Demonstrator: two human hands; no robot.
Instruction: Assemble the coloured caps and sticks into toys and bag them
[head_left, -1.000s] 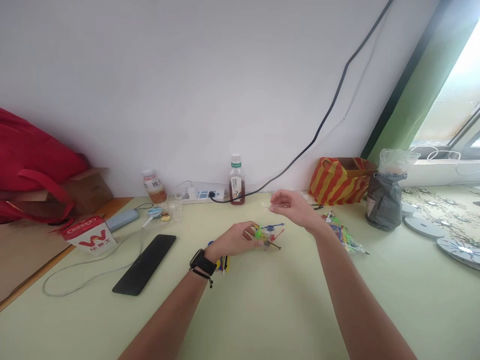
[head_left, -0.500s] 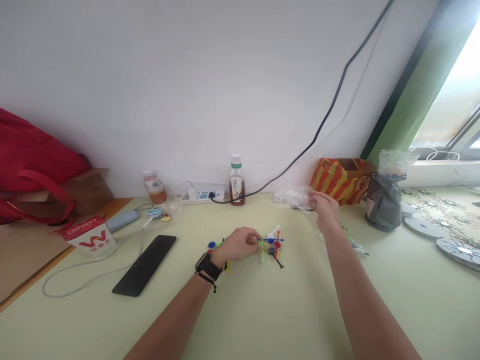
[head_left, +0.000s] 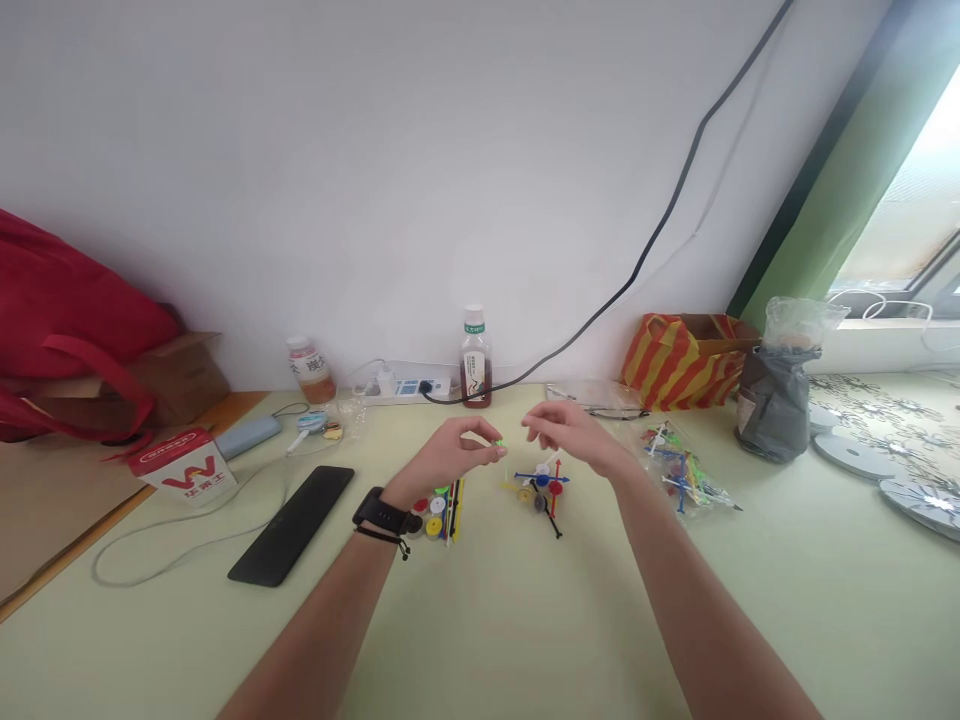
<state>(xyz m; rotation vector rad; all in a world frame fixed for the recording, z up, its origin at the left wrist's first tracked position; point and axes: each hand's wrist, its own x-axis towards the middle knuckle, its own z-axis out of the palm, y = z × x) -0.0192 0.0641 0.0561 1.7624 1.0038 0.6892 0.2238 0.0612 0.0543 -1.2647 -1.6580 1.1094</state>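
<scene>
My left hand (head_left: pixel 457 455) wears a black watch and pinches a small bright green plastic piece (head_left: pixel 502 443) between thumb and forefinger. Just right of it is my right hand (head_left: pixel 566 432), its fingers bent and the fingertips a little apart, with nothing visible in them. Below the hands lie small plastic spinners with arrow-ended sticks: a blue one (head_left: pixel 543 479), a red one (head_left: pixel 556 488) and a black stick (head_left: pixel 551 518) among them. Beside my left wrist are coloured discs (head_left: pixel 434 527) and a row of thin sticks (head_left: pixel 454 512), partly hidden by the hand.
A clear bag of coloured pieces (head_left: pixel 686 475) lies right. Along the wall stand a bottle (head_left: pixel 475 360), a power strip (head_left: pixel 416 389) and a striped bag (head_left: pixel 682 362). At left are a black slab (head_left: pixel 292 527), a cable and a red-white box (head_left: pixel 187 468). Grey discs (head_left: pixel 851 456) lie far right.
My right hand has come left from the clear plastic by the striped bag. My left hand has lifted slightly with the green piece, uncovering the discs and sticks.
</scene>
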